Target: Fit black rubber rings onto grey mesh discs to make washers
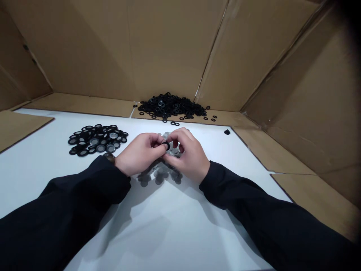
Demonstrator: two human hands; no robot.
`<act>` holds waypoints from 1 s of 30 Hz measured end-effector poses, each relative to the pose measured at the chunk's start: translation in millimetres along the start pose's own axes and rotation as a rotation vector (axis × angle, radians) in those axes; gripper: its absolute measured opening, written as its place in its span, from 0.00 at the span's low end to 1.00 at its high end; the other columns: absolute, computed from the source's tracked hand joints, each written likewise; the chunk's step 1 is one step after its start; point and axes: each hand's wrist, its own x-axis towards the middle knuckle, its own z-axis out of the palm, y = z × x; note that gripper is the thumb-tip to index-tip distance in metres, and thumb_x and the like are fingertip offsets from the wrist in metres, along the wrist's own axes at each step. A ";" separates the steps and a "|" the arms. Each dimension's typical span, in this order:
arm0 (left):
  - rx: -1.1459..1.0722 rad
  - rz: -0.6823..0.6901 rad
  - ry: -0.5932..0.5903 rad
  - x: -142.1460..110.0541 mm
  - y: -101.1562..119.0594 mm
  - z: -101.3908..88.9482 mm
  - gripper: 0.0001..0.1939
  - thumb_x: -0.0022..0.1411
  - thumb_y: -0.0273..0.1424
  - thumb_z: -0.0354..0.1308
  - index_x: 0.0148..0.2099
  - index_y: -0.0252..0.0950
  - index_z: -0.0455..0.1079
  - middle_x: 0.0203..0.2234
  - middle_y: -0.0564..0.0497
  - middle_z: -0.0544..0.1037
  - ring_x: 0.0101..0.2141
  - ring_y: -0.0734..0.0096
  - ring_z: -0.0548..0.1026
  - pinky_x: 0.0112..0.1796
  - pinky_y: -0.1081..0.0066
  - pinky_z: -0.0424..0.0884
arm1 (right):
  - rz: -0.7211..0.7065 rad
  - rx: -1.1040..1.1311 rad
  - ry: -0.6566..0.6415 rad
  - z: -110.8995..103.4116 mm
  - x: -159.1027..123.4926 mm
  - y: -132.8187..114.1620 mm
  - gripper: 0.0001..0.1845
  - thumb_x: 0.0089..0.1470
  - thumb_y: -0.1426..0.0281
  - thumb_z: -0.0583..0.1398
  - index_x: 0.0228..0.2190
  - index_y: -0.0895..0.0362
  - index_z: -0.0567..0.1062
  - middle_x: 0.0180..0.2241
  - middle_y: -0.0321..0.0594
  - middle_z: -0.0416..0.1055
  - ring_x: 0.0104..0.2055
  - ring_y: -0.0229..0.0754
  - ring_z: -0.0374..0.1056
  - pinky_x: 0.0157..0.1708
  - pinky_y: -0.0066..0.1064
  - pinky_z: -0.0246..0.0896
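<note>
Both hands curl closed over the white table [158, 214], the left hand [140, 153] and right hand [187, 155] nearly touching. Cardboard walls [126, 49] rise behind. A heap of black rings [172, 106] lies far off at 12 o'clock, a pile of grey-centred rings [96, 140] at 10 o'clock, and grey discs [160, 174] just beneath the hands. Between the fingertips of both, about equally near each, sits one black rubber ring [166, 146].

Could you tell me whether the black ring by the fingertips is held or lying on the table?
Held: the black ring is pinched between the left hand and right hand.
</note>
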 end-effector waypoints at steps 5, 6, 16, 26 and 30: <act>-0.014 -0.004 -0.020 -0.9 1.7 0.7 0.09 0.56 0.35 0.56 0.31 0.35 0.72 0.24 0.52 0.73 0.25 0.72 0.68 0.25 0.73 0.64 | -0.040 -0.009 0.021 0.6 -0.1 0.7 0.11 0.48 0.76 0.61 0.35 0.55 0.69 0.39 0.41 0.64 0.35 0.38 0.62 0.31 0.30 0.61; -0.023 -0.006 -0.020 -1.0 2.0 0.9 0.09 0.57 0.35 0.56 0.31 0.35 0.72 0.24 0.52 0.72 0.25 0.72 0.68 0.25 0.73 0.64 | -0.037 -0.016 0.030 0.7 -0.3 0.5 0.11 0.47 0.76 0.61 0.35 0.55 0.69 0.40 0.41 0.64 0.35 0.38 0.63 0.31 0.31 0.61; 0.012 0.027 0.079 0.0 -1.0 -3.3 0.08 0.56 0.34 0.56 0.32 0.34 0.70 0.23 0.54 0.70 0.24 0.75 0.66 0.25 0.75 0.61 | 0.138 0.070 -0.004 0.9 -1.0 -2.3 0.07 0.52 0.70 0.60 0.36 0.56 0.69 0.33 0.38 0.66 0.30 0.37 0.61 0.31 0.31 0.60; 0.052 0.056 0.105 -1.4 0.4 -2.0 0.06 0.55 0.33 0.57 0.31 0.34 0.69 0.26 0.55 0.71 0.25 0.76 0.65 0.27 0.75 0.62 | 0.312 0.241 -0.007 3.7 -2.2 -4.1 0.07 0.57 0.65 0.57 0.32 0.56 0.69 0.28 0.36 0.65 0.28 0.37 0.60 0.28 0.30 0.56; 0.105 0.089 0.098 0.0 1.7 -2.4 0.06 0.56 0.33 0.56 0.31 0.35 0.69 0.28 0.53 0.71 0.28 0.73 0.67 0.30 0.74 0.63 | 0.333 0.263 0.038 6.1 -3.2 -5.9 0.06 0.58 0.66 0.56 0.32 0.56 0.68 0.28 0.36 0.64 0.28 0.36 0.59 0.28 0.30 0.56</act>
